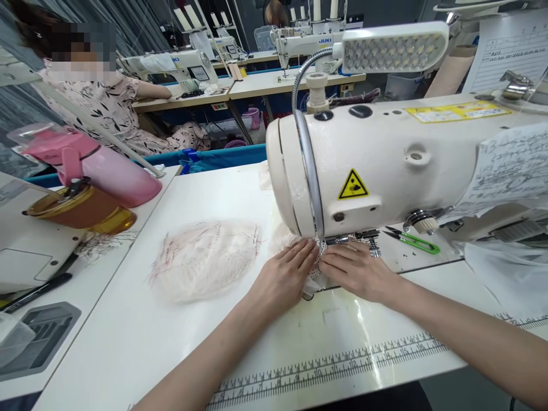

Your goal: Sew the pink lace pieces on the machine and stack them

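A white sewing machine stands over a piece of sheer lace fabric on the bed beneath its needle area. My left hand lies flat on the fabric's left side, fingers stretched toward the presser foot. From the right, my right hand rests on the lace with its fingers extended, close to the left fingertips. The machine head partly hides the needle and the presser foot. A second sheer, pale lace piece with loose reddish threads lies flat on the table to the left.
Green thread snips lie right of my right hand. White sheer cloth is farther right. A ruler strip runs along the front edge. At left are a pink bottle and an amber cup. A person sits beyond.
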Tool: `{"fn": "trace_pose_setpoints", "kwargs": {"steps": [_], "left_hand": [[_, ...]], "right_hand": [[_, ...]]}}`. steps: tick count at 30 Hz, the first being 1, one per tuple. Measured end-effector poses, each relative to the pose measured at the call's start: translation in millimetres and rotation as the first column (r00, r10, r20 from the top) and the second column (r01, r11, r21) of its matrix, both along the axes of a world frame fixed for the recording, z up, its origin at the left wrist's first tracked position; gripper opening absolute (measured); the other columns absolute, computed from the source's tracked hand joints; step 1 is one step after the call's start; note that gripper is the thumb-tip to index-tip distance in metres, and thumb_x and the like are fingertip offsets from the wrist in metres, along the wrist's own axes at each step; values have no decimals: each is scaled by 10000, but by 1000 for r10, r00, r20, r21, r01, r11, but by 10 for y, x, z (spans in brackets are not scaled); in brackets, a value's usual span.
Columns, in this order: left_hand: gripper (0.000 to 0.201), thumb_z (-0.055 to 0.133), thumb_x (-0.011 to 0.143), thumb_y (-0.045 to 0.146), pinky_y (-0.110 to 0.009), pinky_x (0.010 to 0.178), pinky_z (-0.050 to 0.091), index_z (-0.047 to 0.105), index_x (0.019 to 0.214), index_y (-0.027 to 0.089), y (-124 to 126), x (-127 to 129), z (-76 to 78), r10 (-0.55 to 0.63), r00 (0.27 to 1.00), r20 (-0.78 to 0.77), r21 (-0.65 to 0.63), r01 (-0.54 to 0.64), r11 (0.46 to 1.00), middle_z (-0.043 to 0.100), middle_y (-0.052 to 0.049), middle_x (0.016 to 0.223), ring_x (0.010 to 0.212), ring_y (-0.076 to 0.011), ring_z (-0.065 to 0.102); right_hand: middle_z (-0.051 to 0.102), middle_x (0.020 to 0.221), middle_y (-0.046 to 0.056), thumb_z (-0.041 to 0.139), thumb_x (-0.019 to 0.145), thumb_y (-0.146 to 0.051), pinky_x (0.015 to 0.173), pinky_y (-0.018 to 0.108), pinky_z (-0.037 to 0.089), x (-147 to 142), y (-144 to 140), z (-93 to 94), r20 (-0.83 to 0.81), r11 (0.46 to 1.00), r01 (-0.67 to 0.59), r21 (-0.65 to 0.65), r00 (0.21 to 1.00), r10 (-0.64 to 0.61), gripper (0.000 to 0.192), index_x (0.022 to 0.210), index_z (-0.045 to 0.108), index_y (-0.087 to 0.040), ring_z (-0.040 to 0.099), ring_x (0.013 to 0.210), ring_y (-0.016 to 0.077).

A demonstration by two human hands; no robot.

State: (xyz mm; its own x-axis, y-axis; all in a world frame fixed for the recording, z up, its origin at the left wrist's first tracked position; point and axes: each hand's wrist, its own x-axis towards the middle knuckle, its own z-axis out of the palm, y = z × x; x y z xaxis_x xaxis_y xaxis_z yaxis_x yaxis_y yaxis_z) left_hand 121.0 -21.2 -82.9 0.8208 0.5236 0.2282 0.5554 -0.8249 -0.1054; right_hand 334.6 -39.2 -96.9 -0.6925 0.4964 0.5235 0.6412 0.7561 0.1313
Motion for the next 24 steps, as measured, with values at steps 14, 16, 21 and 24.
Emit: {"fn": "trace_pose_setpoints", "kwargs": {"steps": [14,16,21,24], "left_hand": [[528,389,871,228,-449,1025,447,442,1356,25,-149,101,-94,117,993,3,-10,-117,993,499,-196,1372,1310,-311,434],[517,387,880,237,-449,1016,453,452,1346,22,-161,109,-98,117,993,21,6,-118,993,507,-203,1363,1300,-318,446],[497,400,873,244,-451,974,486,494,1299,6,-180,135,-77,125,992,-3,43,-125,991,540,-226,1320,1250,-341,497],[491,417,869,241,-451,975,487,487,1311,39,-189,143,-65,137,991,-10,38,-136,990,547,-205,1322,1261,-330,489]], "right_hand": [[692,910,25,468,864,-77,720,284,375,66,-2,68,-22,998,65,0,998,-65,200,877,635,-186,573,885,143],[694,912,18,480,866,-95,669,291,349,78,4,83,5,996,79,38,997,-79,176,880,633,-182,569,860,138],[697,943,-8,490,868,-121,622,314,302,97,10,77,21,988,116,100,993,-119,165,915,637,-181,550,789,117],[702,963,-16,496,865,-119,639,324,305,97,14,79,-2,984,132,119,991,-132,172,928,643,-180,548,773,114]]}}
